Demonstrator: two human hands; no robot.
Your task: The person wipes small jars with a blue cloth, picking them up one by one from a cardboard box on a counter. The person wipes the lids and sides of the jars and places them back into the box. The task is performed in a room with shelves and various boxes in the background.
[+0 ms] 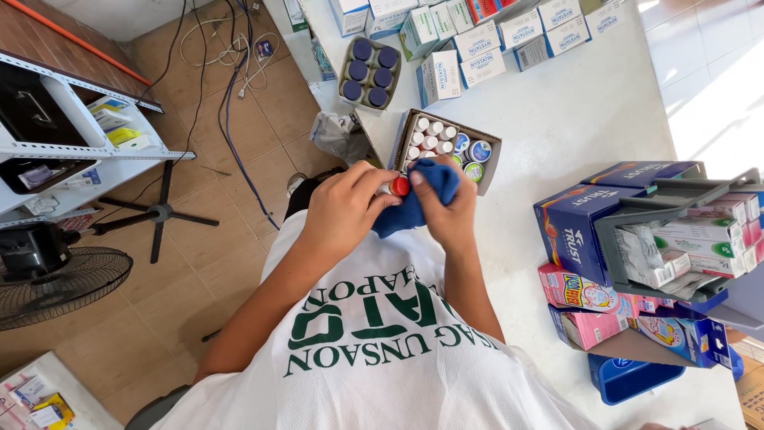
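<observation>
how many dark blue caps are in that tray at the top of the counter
6, in the grey tray: two columns of three dark blue caps, left column at the tray's left wall, right column beside it. None looks hidden.

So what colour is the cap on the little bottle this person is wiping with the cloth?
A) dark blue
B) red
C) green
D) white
B: the small bottle gripped by the left hand shows a red cap, while the right hand presses a blue cloth against it, just in front of the open box of white-capped bottles.
</observation>
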